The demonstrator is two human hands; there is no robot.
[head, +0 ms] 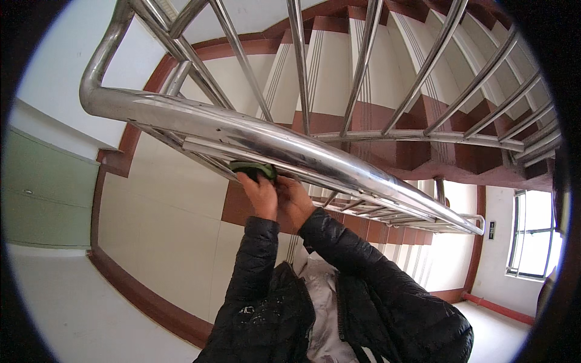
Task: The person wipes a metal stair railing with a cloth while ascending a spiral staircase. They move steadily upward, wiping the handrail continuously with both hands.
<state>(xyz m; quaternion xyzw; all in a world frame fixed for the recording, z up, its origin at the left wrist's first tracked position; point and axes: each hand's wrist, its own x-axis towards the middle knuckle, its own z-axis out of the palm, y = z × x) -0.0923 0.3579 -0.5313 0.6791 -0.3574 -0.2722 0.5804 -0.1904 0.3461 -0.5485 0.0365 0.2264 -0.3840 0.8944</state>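
A dark green cloth or pad [254, 169] is pressed against the thin lower rail [213, 147] of a stainless steel stair railing. My left hand [259, 193] grips it from below, with the thumb on its near side. Close beside it, my right hand [295, 199] has its fingers curled up towards the same rail and the cloth's right end. Its fingertips are partly hidden, so what it holds is unclear. Just above both hands runs the thick polished handrail [272, 138], which bears small dark specks.
Beyond the railing, a flight of pale steps [331, 68] with red-brown edges rises. Another flight [386, 231] lies to the right beneath the railing. A green door [50, 190] stands at left beside the tiled landing [159, 236]. A window [533, 231] and red pipe [499, 308] are at right.
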